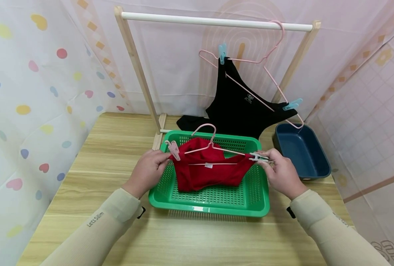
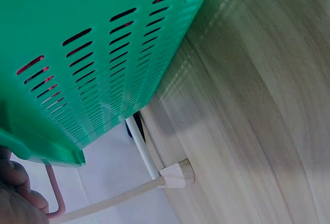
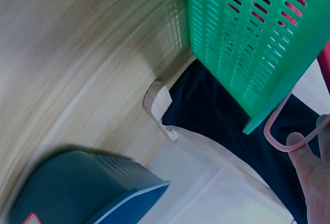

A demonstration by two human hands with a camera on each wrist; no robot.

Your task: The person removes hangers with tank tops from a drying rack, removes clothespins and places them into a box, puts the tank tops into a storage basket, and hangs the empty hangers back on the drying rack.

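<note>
My left hand [image 1: 150, 171] grips the left end of a pink clothes hanger [image 1: 210, 145], which bears a red tank top [image 1: 213, 173]. On the other side my right hand [image 1: 281, 171] pinches the hanger's right end beside a pale clothespin [image 1: 259, 157]. That clothespin clips the right strap; a pink clothespin [image 1: 173, 149] clips the left one. The top hangs over a green perforated basket [image 1: 210, 211]. In the right wrist view, fingertips [image 3: 296, 140] meet the hanger's rounded end. The left wrist view shows curled fingers [image 2: 18, 175] by the other end.
Behind the basket stands a rack with a white rail [image 1: 183, 18]. A black tank top [image 1: 240, 99] hangs there on another pink hanger [image 1: 277, 42], clipped with blue clothespins [image 1: 222, 53]. A dark blue bin [image 1: 301, 151] sits at the right on the wooden table [image 1: 117, 147].
</note>
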